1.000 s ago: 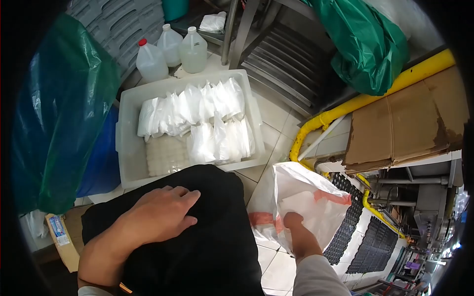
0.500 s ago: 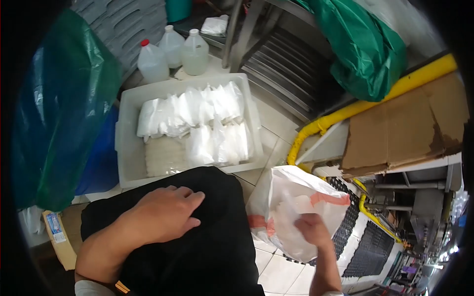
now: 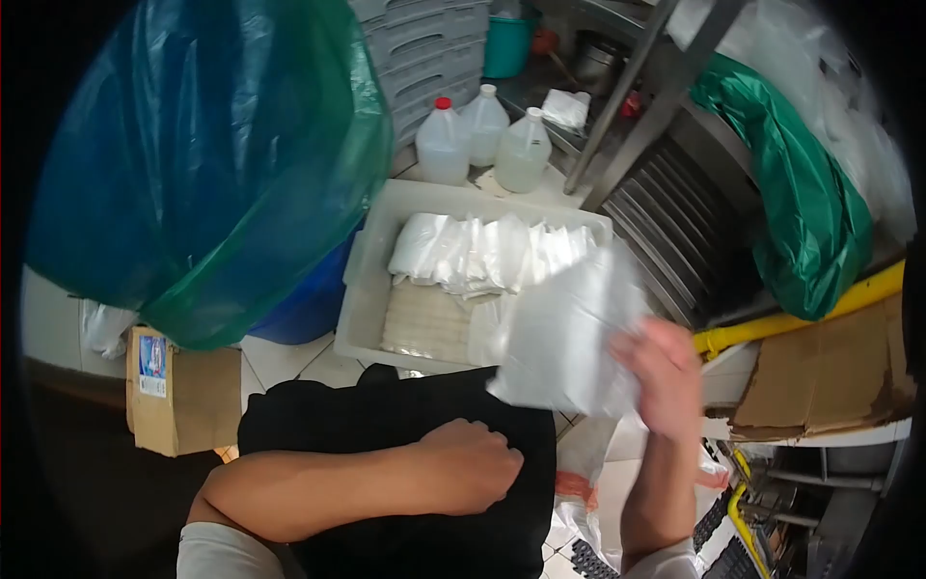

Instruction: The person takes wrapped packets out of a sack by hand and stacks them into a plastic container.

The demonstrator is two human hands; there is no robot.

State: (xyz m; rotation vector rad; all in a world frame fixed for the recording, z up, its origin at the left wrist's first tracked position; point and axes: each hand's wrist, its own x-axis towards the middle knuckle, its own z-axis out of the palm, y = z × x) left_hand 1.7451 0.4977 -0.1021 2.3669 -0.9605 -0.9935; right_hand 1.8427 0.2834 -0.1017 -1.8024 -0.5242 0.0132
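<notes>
My right hand, blurred by motion, grips a white plastic packet by its right side. The packet hangs in the air over the right part of a translucent white tub. Inside the tub stands a row of similar white packets, with flatter, pale packets at the lower left. My left hand rests on the black cloth over my lap, its fingers curled under and what they may hold hidden. Below my right hand is a white sack with red bands, partly hidden by my forearm.
Three plastic jugs stand behind the tub. A large green bag over a blue barrel fills the left. At lower left is a cardboard box. Metal racks, a yellow pipe and cardboard are on the right.
My right hand has come up out of the white sack with a packet and moved over the tub. The view has turned left. My left hand's fingers have curled in.
</notes>
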